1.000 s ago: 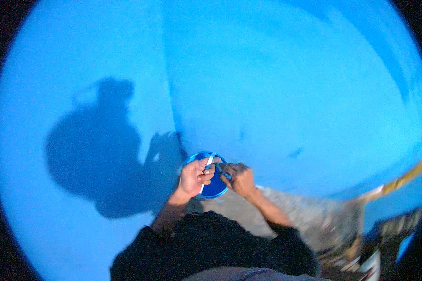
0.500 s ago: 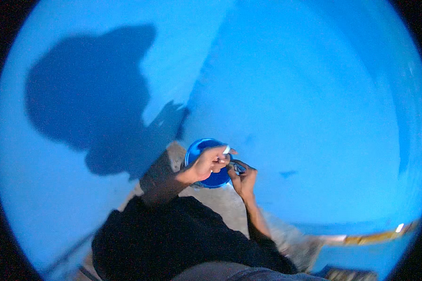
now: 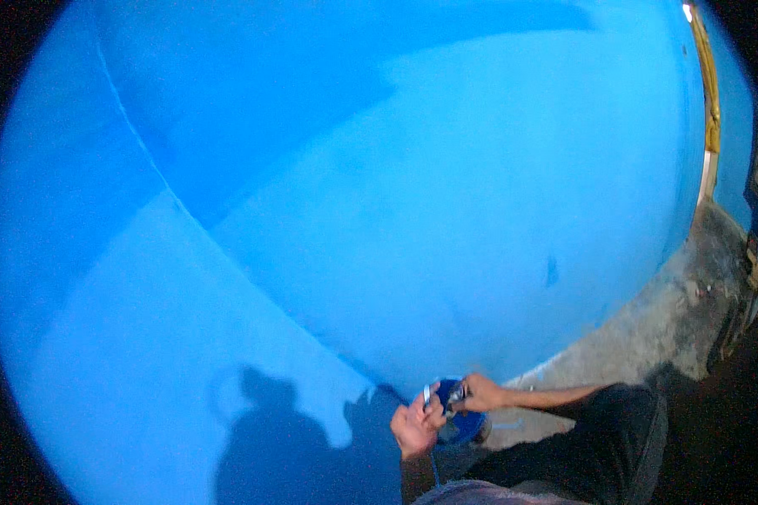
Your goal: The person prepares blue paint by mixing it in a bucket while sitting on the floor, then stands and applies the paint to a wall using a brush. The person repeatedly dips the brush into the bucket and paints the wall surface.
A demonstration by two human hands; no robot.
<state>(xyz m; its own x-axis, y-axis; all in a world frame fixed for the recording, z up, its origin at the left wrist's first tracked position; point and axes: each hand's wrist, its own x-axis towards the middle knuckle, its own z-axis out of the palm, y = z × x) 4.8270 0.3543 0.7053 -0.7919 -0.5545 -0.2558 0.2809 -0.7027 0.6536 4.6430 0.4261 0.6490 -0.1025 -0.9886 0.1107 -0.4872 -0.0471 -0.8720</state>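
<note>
Low in the view, over a blue bucket (image 3: pixel 456 433), both my hands are close together at the base of the blue wall. My left hand (image 3: pixel 417 421), palm partly up, has its fingers curled on a slim white object (image 3: pixel 428 396), too small to identify. My right hand (image 3: pixel 478 391), just right of it, grips a small grey, dark-streaked object (image 3: pixel 456 397) that I cannot make out, held at the bucket's top. The bucket's lower part is partly hidden behind my left hand.
Blue painted walls (image 3: pixel 463 185) meet in a corner seam (image 3: pixel 168 189), with shadows on the left. Grey, stained concrete floor (image 3: pixel 632 337) runs along the wall's foot at the right. A yellow strip (image 3: pixel 706 84) lines the right wall, near dark objects (image 3: pixel 756 160) at the rim.
The view has swung, so the bucket and my hands now sit lower and further right, and more upper wall shows. My hands stay together over the bucket, still holding the small objects.
</note>
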